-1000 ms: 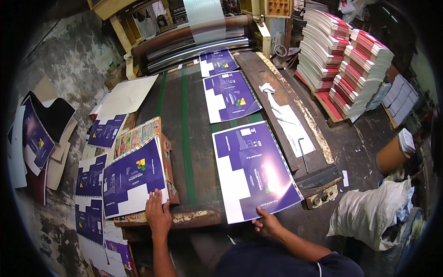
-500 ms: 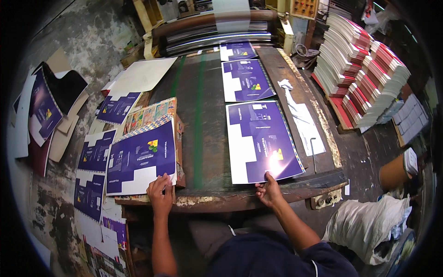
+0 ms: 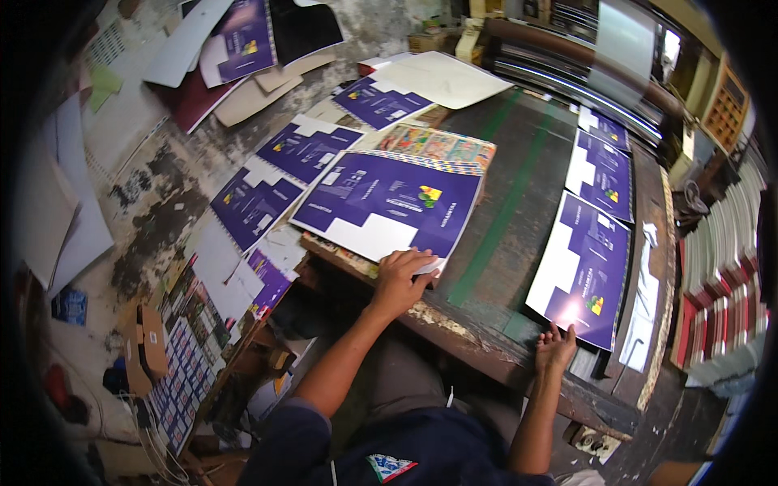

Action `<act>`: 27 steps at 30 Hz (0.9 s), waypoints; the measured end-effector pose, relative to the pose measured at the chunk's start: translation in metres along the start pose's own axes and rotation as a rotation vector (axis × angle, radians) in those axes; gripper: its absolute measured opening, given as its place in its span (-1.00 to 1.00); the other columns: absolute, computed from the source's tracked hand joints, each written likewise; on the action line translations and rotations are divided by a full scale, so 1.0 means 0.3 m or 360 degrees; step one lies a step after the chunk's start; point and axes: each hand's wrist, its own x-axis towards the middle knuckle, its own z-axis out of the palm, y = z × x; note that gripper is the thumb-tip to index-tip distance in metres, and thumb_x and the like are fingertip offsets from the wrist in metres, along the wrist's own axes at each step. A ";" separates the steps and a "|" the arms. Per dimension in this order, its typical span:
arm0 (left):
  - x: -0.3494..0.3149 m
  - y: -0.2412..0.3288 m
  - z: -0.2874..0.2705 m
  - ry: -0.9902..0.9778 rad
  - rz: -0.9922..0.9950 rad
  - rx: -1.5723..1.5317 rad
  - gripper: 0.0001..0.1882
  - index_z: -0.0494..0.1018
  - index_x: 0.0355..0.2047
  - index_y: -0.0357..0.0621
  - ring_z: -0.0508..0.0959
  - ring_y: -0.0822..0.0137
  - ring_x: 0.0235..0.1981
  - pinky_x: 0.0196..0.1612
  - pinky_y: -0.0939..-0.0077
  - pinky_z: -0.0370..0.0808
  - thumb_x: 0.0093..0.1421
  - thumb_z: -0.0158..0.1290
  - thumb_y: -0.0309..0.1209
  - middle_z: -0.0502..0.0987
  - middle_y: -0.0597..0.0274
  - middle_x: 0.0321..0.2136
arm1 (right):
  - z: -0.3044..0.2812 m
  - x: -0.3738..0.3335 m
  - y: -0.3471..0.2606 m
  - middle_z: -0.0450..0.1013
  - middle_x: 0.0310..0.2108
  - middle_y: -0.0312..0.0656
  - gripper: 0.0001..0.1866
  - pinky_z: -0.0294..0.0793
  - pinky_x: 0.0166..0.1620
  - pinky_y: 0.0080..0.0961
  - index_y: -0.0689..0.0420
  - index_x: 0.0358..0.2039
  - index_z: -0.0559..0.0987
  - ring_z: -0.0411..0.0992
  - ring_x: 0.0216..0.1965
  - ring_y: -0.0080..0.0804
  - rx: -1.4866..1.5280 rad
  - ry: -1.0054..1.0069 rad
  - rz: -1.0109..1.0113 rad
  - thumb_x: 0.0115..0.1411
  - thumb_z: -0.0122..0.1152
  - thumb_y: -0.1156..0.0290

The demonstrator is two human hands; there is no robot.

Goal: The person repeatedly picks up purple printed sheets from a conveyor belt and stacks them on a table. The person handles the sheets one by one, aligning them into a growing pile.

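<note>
Purple sht (image 3: 387,201) under L grip (image 3: 395,282), 2nd sht (image 3: 582,271) at R grip (image 3: 554,351)

Free tbl (image 3: 536,212) btwn stack (image 3: 389,194), sheets (image 3: 596,235)

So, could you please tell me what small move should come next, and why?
Perhaps gently lift the top sheet with the left hand: that hand is at the sheet's near corner, and the right hand is at the edge of the row's near sheet, on the table.
</note>
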 end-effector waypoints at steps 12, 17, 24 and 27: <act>0.075 0.153 -0.061 -0.0060 0.0025 -0.0591 -0.80 0.59 -0.13 -0.11 0.58 0.06 -0.06 0.11 0.16 0.36 0.29 0.08 -0.36 0.64 0.13 -0.18 | 0.077 -0.186 -0.078 0.42 -0.07 -0.25 -0.44 0.46 -0.19 -0.43 -0.02 0.23 0.40 0.32 -0.31 -0.53 -0.0413 -0.0503 0.0004 0.27 0.10 0.03; -0.065 0.294 -0.016 -0.0842 0.0421 -0.0621 -0.64 0.59 -0.03 0.21 0.40 0.17 0.22 0.34 -0.13 0.07 0.14 0.18 -0.38 0.58 0.41 0.02 | 0.112 -0.287 -0.059 0.49 -0.33 -0.23 -0.54 0.52 -0.38 -0.41 0.12 0.01 0.46 0.42 -0.46 -0.48 -0.0492 -0.0913 0.0334 0.25 0.17 0.06; -0.054 0.272 -0.060 -0.0753 0.0535 -0.0317 -0.33 0.49 0.09 -0.08 0.16 -0.10 0.36 0.36 -0.22 -0.05 0.07 0.25 0.05 0.39 0.07 0.22 | -0.122 -0.430 0.017 0.42 -0.48 -0.22 -0.70 0.48 -0.45 -0.39 0.13 -0.13 0.39 0.40 -0.52 -0.46 -0.0376 -0.0517 0.0370 0.28 0.17 0.22; 0.004 0.185 -0.055 -0.0510 0.0342 -0.0088 -0.30 0.44 0.11 -0.20 0.14 -0.09 0.37 0.37 -0.16 -0.03 0.10 0.22 0.04 0.35 0.02 0.24 | -0.265 -0.500 0.042 0.44 -0.46 -0.15 -0.63 0.48 -0.34 -0.31 0.16 -0.09 0.38 0.42 -0.50 -0.40 -0.0349 -0.0349 0.0511 0.31 0.14 0.13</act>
